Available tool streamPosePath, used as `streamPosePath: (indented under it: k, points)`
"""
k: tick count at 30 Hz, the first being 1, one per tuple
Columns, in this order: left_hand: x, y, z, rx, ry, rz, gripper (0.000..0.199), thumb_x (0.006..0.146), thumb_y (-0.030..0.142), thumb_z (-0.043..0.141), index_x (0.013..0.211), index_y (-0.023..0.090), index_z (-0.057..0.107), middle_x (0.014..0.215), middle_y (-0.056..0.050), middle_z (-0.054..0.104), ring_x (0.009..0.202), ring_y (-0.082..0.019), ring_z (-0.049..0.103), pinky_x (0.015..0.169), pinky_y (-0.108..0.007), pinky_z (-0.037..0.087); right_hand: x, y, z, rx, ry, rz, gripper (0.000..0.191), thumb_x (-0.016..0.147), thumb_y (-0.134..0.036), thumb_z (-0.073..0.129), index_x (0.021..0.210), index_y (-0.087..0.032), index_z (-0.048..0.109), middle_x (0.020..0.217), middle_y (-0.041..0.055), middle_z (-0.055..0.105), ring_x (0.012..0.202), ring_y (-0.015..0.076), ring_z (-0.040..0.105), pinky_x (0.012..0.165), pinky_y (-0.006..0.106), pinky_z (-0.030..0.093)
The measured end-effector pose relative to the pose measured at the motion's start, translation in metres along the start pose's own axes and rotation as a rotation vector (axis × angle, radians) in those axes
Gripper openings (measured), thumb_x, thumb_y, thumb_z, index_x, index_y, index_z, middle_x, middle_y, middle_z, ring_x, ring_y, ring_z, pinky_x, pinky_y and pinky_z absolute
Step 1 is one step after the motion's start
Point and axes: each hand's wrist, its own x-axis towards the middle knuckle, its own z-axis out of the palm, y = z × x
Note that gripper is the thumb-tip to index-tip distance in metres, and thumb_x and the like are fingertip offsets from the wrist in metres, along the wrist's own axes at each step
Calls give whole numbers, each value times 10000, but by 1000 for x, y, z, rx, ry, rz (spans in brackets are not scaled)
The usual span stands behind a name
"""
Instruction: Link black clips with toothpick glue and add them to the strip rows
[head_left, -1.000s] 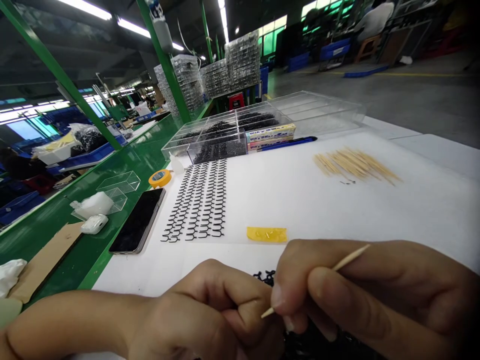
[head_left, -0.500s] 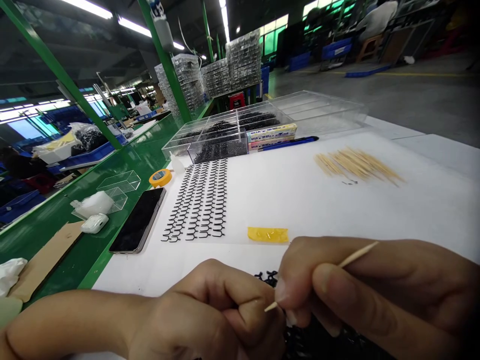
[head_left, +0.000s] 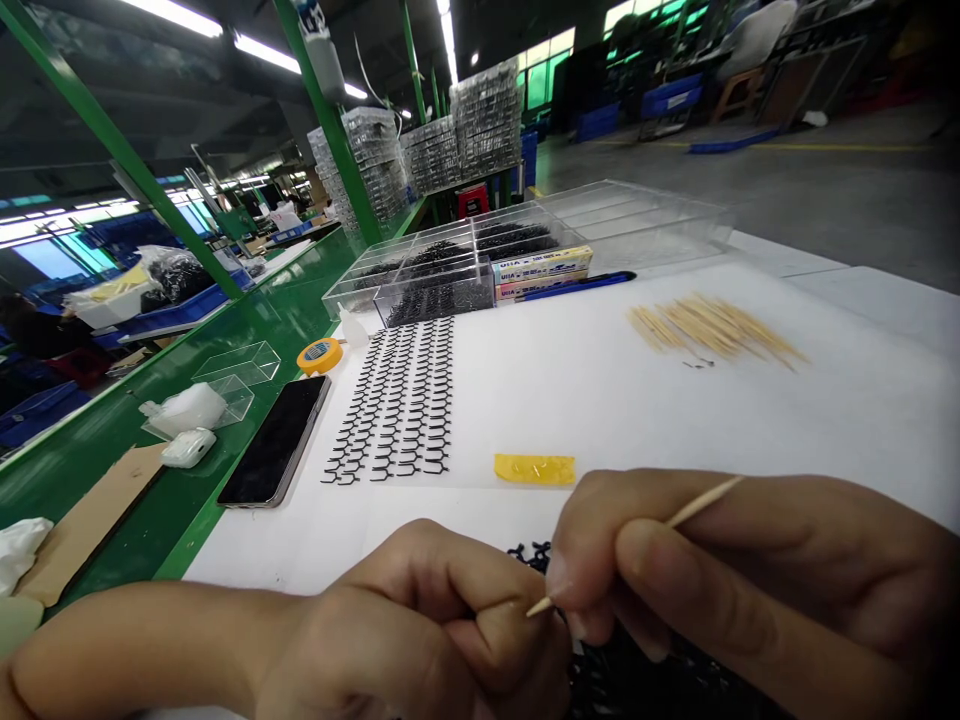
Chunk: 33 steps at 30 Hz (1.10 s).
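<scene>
My right hand (head_left: 720,580) pinches a wooden toothpick (head_left: 705,500), its tip touching or close to the fingers of my left hand (head_left: 427,630). My left hand is closed, and whatever is between its fingertips is hidden. Small black forked pieces (head_left: 532,552) lie in a dark heap under and behind my hands. Beyond them a strip of yellow tape (head_left: 534,469) lies on the white sheet (head_left: 585,400). Rows of black Y-shaped pieces (head_left: 409,400) are laid out to its left. A spread of toothpicks (head_left: 716,328) lies at the right.
A phone (head_left: 276,440), a yellow tape roll (head_left: 319,356) and a small bottle (head_left: 352,328) stand left of the rows. Clear compartment trays (head_left: 637,220) with black pieces, small boxes (head_left: 541,272) and blue pens (head_left: 577,287) are behind. A person (head_left: 45,330) sits at far left.
My right hand has shifted slightly left and up with the toothpick, whose tip has moved a little. My left hand has hardly moved.
</scene>
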Motion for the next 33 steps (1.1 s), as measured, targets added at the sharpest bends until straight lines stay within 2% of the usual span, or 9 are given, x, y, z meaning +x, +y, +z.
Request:
streamPosePath:
  k: [5, 13, 19, 26, 29, 33]
  points:
    - [-2, 1, 0, 1, 4, 1, 325, 633, 17, 537, 545, 140, 249, 559, 44, 280, 546, -57, 274, 551, -250, 214, 1, -2, 1, -10, -66, -3, 325, 814, -509, 599, 744, -219, 730, 755, 51, 666, 682, 155, 620, 681, 214, 521]
    - [-3, -2, -6, 19, -8, 27, 294, 632, 16, 512, 556, 142, 258, 570, 46, 285, 559, -55, 283, 558, -253, 216, 1, 1, -1, -9, -75, -29, 344, 797, -525, 609, 720, -211, 727, 766, 55, 662, 708, 157, 631, 740, 219, 525]
    - [-4, -3, -3, 18, -20, 25, 334, 653, 21, 548, 550, 138, 253, 577, 41, 285, 568, -57, 287, 551, -251, 214, 1, 0, -3, -2, -90, -32, 346, 814, -520, 590, 726, -216, 727, 766, 53, 653, 713, 144, 617, 685, 191, 502]
    - [4, -7, -5, 16, -54, 124, 347, 757, 21, 486, 546, 142, 238, 536, 42, 280, 511, -54, 275, 500, -229, 217, 1, 1, -4, -42, -114, -28, 362, 819, -528, 580, 762, -205, 732, 750, 56, 649, 697, 147, 622, 735, 206, 516]
    - [4, -7, -7, 29, -72, 117, 339, 684, 9, 516, 533, 143, 243, 537, 44, 283, 519, -54, 287, 512, -234, 233, 1, 0, -3, -28, -83, -40, 339, 819, -515, 591, 778, -211, 734, 757, 50, 650, 700, 145, 620, 715, 186, 519]
    - [-1, -2, -6, 47, -24, 47, 206, 595, -4, 381, 564, 154, 252, 583, 40, 282, 561, -69, 278, 553, -259, 220, 1, 1, 0, -75, -54, -34, 288, 831, -477, 600, 808, -223, 734, 741, 39, 651, 677, 141, 617, 712, 196, 537]
